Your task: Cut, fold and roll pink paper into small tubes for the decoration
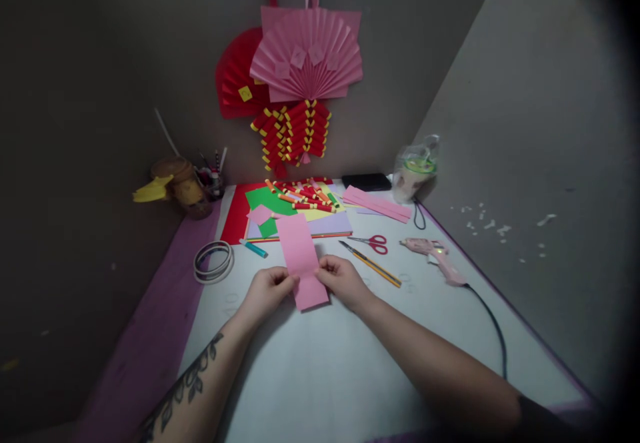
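A long strip of pink paper (pixel 298 246) is held between both hands over the white tabletop, with a crease across its lower part. My left hand (pixel 270 291) pinches its left edge between thumb and fingers. On the opposite edge, my right hand (pixel 345 281) grips the strip at about the same height. To the right of the strip lie red-handled scissors (pixel 376 243) and a yellow utility knife (pixel 373 264). A teal pen-like stick (pixel 254 248) rests to the left of the strip.
Coloured sheets (pixel 235 219) bear several small paper rolls (pixel 313 207) at the back. A pink glue gun (pixel 440 256) with a black cord lies right; tape rolls (pixel 213 261) lie left. Pink strips (pixel 377 204), a black phone-like slab (pixel 367 182) and drink cups (pixel 415 175) stand or lie behind.
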### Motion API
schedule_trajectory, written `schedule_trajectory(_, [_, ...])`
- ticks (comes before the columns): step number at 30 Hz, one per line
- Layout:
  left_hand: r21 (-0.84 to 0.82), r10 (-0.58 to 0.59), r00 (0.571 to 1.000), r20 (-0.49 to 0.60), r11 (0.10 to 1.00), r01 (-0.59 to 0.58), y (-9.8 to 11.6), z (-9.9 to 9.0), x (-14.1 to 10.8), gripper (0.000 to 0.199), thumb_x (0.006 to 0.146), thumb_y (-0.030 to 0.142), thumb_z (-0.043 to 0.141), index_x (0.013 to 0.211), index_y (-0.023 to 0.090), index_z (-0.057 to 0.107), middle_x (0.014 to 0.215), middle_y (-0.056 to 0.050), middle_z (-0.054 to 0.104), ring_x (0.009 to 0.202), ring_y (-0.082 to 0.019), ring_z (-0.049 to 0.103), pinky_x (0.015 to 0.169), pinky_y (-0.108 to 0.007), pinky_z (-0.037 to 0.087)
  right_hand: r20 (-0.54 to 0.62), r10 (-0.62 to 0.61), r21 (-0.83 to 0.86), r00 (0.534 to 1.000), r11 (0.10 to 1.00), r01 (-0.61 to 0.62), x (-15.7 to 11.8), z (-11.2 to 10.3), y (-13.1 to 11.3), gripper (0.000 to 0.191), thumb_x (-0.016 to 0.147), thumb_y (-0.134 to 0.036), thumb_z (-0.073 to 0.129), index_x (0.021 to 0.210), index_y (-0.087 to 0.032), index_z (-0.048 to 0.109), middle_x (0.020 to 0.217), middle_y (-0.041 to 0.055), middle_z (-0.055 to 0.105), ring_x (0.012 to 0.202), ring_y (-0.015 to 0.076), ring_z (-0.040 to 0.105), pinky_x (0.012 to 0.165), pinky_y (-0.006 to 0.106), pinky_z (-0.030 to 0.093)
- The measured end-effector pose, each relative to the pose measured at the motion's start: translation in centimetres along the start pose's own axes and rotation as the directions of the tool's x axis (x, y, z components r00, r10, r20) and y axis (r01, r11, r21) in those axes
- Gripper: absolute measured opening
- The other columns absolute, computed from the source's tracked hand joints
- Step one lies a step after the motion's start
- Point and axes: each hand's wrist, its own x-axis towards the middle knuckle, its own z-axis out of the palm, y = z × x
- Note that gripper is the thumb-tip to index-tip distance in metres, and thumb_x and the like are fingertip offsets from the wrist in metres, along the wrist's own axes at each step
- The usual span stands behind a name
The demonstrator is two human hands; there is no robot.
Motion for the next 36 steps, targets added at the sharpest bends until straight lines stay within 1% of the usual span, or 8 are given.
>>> schedule_trajectory(4, [-0.019,0.026,0.999,0.025,0.999,-0.026,-0.12,0.02,0.12,0.026,0.072,0.038,0.061,0.065,0.014,0.063,0.055,0.002,0.054,0.051,-0.01,0.043,0.05,-0.021,0.032,-0.029,-0.008,-0.029,1.0,1.0,0.008,0.0,0.03,0.17,0.024,0.073,-0.035,0.063,0.064,-0.019,0.048,0.055,-0.0064,0.042,0.05,0.0091,0.038,0.047,0.021,0.029])
schedule_trajectory(8, [-0.049,0.028,1.0,-0.013,0.998,-0.028,-0.28,0.11,0.18,0.023,0.071,0.035,0.06,0.068,0.013,0.065,0.058,0.001,0.059,0.054,-0.012,0.048,0.054,-0.022,0.036,-0.039,-0.007,-0.024,0.999,1.0,0.006,0.08,0.14,0.36,0.022,0.074,-0.035,0.062,0.065,-0.019,0.049,0.055,-0.0066,0.042,0.049,0.0087,0.037,0.047,0.021,0.029])
schedule_trajectory(14, [0.04,0.055,0.995,-0.086,0.998,-0.051,-0.06,0.27,0.01,0.023,0.071,0.034,0.059,0.067,0.013,0.067,0.058,0.001,0.059,0.056,-0.013,0.049,0.056,-0.023,0.037,0.025,-0.007,0.065,1.0,0.998,0.006,0.09,0.27,0.05,0.017,0.072,-0.032,0.064,0.07,-0.019,0.053,0.06,-0.0054,0.048,0.053,0.0092,0.043,0.05,0.021,0.034])
schedule_trajectory(17, [0.072,0.074,0.994,-0.083,0.995,-0.068,0.11,0.32,-0.13,0.024,0.072,0.034,0.058,0.069,0.013,0.068,0.057,0.001,0.059,0.056,-0.013,0.049,0.055,-0.023,0.036,0.05,-0.008,0.08,0.999,0.997,0.003,0.1,0.26,-0.05,0.016,0.07,-0.03,0.065,0.069,-0.018,0.055,0.063,-0.0039,0.053,0.056,0.0103,0.047,0.055,0.023,0.037])
schedule_trajectory(21, [0.09,0.079,0.994,-0.071,0.993,-0.073,0.36,0.44,-0.28,0.025,0.074,0.034,0.056,0.07,0.012,0.069,0.055,0.001,0.057,0.055,-0.013,0.048,0.054,-0.023,0.036,0.026,0.008,0.113,1.0,0.994,-0.011,0.14,0.16,0.05,0.015,0.069,-0.027,0.065,0.066,-0.018,0.054,0.061,-0.0043,0.053,0.055,0.0103,0.047,0.055,0.023,0.036])
schedule_trajectory(28, [-0.053,0.073,0.996,-0.049,0.996,-0.076,-0.15,0.82,-0.12,0.021,0.073,0.034,0.059,0.071,0.013,0.064,0.062,0.0,0.06,0.058,-0.013,0.05,0.056,-0.022,0.038,0.022,0.037,0.169,0.999,0.985,-0.041,-0.02,0.32,-0.03,0.012,0.068,-0.026,0.066,0.071,-0.017,0.058,0.067,-0.0026,0.06,0.06,0.0117,0.052,0.06,0.024,0.041])
schedule_trajectory(31, [-0.068,0.058,0.996,-0.071,0.996,-0.063,-0.52,0.92,-0.03,0.021,0.073,0.034,0.06,0.069,0.013,0.062,0.061,0.0,0.059,0.058,-0.012,0.05,0.056,-0.022,0.038,0.022,0.033,0.182,0.999,0.983,-0.037,-0.03,0.45,0.12,0.015,0.071,-0.029,0.067,0.072,-0.017,0.057,0.066,-0.0032,0.058,0.058,0.0105,0.05,0.058,0.023,0.04])
schedule_trajectory(36, [-0.065,0.029,0.995,-0.096,0.997,-0.035,-0.37,0.92,-0.04,0.021,0.072,0.033,0.061,0.065,0.013,0.062,0.058,0.001,0.057,0.055,-0.012,0.049,0.055,-0.023,0.037,-0.02,0.019,0.176,1.0,0.984,-0.015,0.11,0.46,0.36,0.023,0.071,-0.033,0.069,0.068,-0.019,0.051,0.059,-0.0063,0.048,0.052,0.0082,0.042,0.049,0.02,0.031])
